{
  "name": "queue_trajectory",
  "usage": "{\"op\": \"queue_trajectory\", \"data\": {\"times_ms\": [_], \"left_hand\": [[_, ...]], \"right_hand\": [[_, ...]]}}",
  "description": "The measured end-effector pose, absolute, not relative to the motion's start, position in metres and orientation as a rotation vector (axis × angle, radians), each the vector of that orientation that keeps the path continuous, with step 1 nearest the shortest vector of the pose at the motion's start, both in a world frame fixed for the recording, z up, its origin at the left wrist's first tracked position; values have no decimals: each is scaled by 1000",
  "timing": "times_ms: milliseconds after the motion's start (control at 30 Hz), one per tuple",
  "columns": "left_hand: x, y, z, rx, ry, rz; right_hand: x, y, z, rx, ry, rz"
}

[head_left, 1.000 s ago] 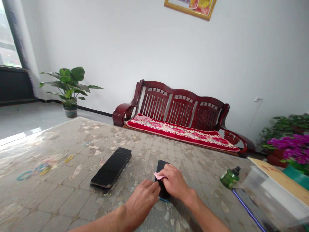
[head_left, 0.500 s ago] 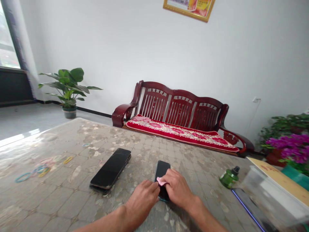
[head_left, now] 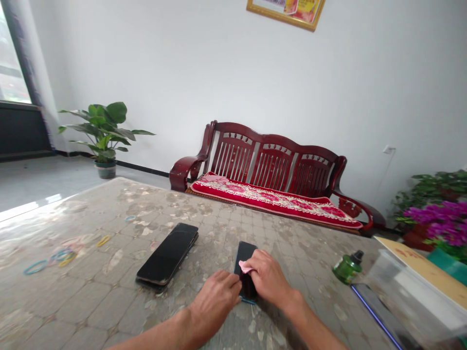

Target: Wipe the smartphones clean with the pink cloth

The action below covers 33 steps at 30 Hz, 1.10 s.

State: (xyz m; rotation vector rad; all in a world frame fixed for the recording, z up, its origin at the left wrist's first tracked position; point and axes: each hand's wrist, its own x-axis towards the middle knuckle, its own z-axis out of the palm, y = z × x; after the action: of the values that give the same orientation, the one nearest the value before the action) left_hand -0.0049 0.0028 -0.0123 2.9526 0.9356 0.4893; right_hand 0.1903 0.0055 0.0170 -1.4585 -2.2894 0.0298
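Note:
A dark smartphone (head_left: 248, 287) lies flat on the patterned table cover, its screen up. My left hand (head_left: 219, 294) is closed at the phone's left edge, fingers curled against it. Pinched in my right hand (head_left: 268, 274) is a small pink cloth (head_left: 244, 267), which rests on the screen near the phone's middle. My right fingers cover part of the phone's right side. Left of my hands, several black smartphones (head_left: 168, 255) lie stacked; how many is hidden.
Rubber bands (head_left: 60, 257) are scattered at the left. On the right stand a green spray bottle (head_left: 347, 267), another phone (head_left: 379, 311) and a clear plastic box (head_left: 412, 296) with a tan board (head_left: 426, 267) on top. A red wooden bench (head_left: 270, 170) stands beyond the table.
My right hand and the pink cloth have shifted slightly up the screen, away from me. My left hand stays at the phone's edge.

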Motion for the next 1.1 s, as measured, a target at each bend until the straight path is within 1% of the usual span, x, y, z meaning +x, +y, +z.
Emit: {"op": "queue_trajectory", "data": {"times_ms": [267,467,567,767,1000,1100], "left_hand": [[-5,6,-5,2933,988,405],[-8,8,-11,2973,952,523],[-8,9,-12,2996,947,530],[-7,8,-10,2975,953,499],[-8,10,-15,2944,955,569],[-8,10,-15,2969,948,588]], "right_hand": [[193,30,21,-1674,-2124,-41],[186,6,16,-1434,-2284,47],[192,2,16,-1413,-2314,43],[196,26,17,-1662,-2123,-74],[184,1,15,-1404,-2318,37],[192,1,17,-1399,-2326,49]]}}
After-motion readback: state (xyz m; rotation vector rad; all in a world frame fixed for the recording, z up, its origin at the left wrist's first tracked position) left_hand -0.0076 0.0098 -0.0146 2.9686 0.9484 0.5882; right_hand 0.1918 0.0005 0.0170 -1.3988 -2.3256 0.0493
